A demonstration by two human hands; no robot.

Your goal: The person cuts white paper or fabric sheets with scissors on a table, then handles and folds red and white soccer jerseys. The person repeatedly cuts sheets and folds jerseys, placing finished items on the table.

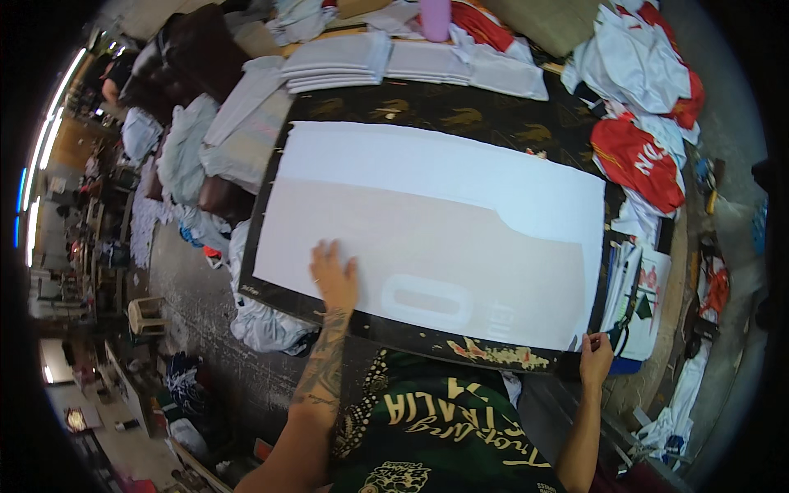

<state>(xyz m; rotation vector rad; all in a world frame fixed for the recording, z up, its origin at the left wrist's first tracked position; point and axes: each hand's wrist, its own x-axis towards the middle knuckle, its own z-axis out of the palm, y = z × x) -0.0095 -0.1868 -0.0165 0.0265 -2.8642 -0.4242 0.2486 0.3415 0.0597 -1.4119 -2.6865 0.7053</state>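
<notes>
A large white sheet (419,156) lies on a dark patterned board (374,105). Its lower part shows a greyer area with a curved, stepped edge and a pale oval outline; I cannot tell which layer is on top. My left hand (334,275) rests spread on the sheet's lower left. At the lower right corner, my right hand (597,355) is closed on the sheet's edge. Dark-handled scissors (625,322) lie just right of the board, beside papers (653,292).
Folded white fabric stacks (333,62) and a pink cylinder (436,18) sit along the far edge. Red and white garments (633,160) pile at right, pale bundles (181,156) at left. A plastic chair (146,316) and another person (111,86) are in the left background.
</notes>
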